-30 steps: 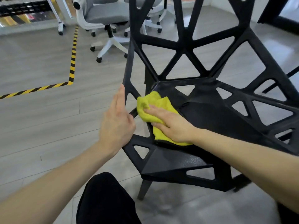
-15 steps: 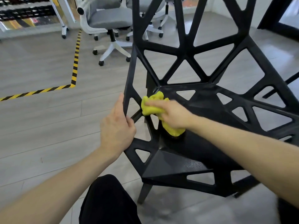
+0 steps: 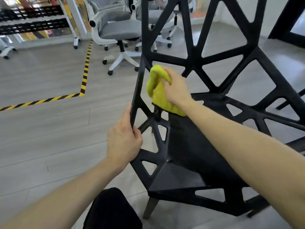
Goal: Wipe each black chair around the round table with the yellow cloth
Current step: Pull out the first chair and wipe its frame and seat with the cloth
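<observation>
A black chair (image 3: 189,156) with a triangle-lattice back and seat fills the right half of the head view. My left hand (image 3: 123,141) grips the chair's left side strut where the back meets the seat. My right hand (image 3: 175,88) holds the bunched yellow cloth (image 3: 158,91) against the lower left part of the chair back, just above the seat. The cloth hangs down below my palm toward the seat's rear corner.
Grey office chairs (image 3: 118,30) on white wheeled bases stand behind the black chair. Yellow-and-black floor tape (image 3: 84,76) marks a corner on the grey wood floor at left. A black frame (image 3: 283,19) stands at the top right. My dark-clothed knee (image 3: 112,210) shows at the bottom.
My right hand has lifted the cloth from the seat's rear left corner up onto the lower chair back. My left hand stayed on the side strut.
</observation>
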The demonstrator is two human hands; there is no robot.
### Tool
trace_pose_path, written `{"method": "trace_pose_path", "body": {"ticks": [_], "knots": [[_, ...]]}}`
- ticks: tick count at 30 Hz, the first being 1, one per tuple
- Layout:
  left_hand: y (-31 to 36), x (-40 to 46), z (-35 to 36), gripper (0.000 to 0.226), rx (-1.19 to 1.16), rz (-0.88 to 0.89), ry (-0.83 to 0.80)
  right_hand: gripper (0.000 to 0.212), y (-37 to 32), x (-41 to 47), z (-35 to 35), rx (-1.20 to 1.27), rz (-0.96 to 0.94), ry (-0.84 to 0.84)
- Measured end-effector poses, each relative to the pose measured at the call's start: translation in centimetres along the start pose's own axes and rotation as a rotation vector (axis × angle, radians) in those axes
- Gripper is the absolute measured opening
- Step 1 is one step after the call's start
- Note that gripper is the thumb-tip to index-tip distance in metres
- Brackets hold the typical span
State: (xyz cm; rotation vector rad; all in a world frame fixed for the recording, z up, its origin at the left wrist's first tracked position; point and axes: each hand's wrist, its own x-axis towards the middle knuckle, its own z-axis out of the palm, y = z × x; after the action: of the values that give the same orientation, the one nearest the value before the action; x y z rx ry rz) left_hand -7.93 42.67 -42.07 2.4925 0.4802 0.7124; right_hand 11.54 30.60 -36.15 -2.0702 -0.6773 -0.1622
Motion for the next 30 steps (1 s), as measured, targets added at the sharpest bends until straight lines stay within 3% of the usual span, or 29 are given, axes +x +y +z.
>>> {"method": "trace_pose_path", "body": {"ticks": [3,9,15,17,21,22,25,26,27,28,30], "knots": [[0.1,-0.1,-0.2,0.078,-0.020,-0.017,-0.007,0.059,-2.8,3.6,2.6,0.114,-0.069,-0.046],[-0.2,0.0,0.1,0.084,-0.071,0.015,0.026,0.079,-1.3,-6.2,2.5,0.049,-0.361,-0.289],[-0.1,0.2,0.0,0.080,-0.056,-0.031,-0.004,0.066,-4.2,4.2,2.4,-0.115,-0.125,-0.141],[-0.1,0.3,-0.1,0.079,-0.057,-0.036,-0.011,0.061,-4.3,2.5,2.8,-0.067,-0.141,-0.205],[-0.4,0.4,-0.1,0.078,-0.063,-0.048,-0.013,0.071,-1.8,-2.8,-1.3,-0.169,-0.243,-0.453],[-0.3,0.4,0.0,0.078,-0.068,-0.044,-0.014,0.067,-1.2,-2.7,-2.9,-0.201,-0.203,-0.370],[-0.2,0.4,0.0,0.077,-0.069,-0.040,-0.021,0.049,-1.1,-2.6,-5.2,-0.199,-0.076,0.136],[-0.1,0.4,0.0,0.078,-0.075,-0.042,-0.023,0.047,-1.4,-3.4,-4.7,-0.192,-0.063,0.246],[-0.1,0.4,0.0,0.078,-0.083,-0.040,-0.023,0.046,-1.5,-4.7,-3.8,-0.192,-0.085,0.249],[-0.1,0.5,0.0,0.079,-0.085,-0.036,-0.022,0.043,-1.0,-6.4,-2.7,-0.176,-0.149,0.116],[-0.4,0.5,0.1,0.079,-0.078,-0.027,-0.020,0.040,1.5,-10.0,-0.7,-0.141,-0.274,-0.342]]}}
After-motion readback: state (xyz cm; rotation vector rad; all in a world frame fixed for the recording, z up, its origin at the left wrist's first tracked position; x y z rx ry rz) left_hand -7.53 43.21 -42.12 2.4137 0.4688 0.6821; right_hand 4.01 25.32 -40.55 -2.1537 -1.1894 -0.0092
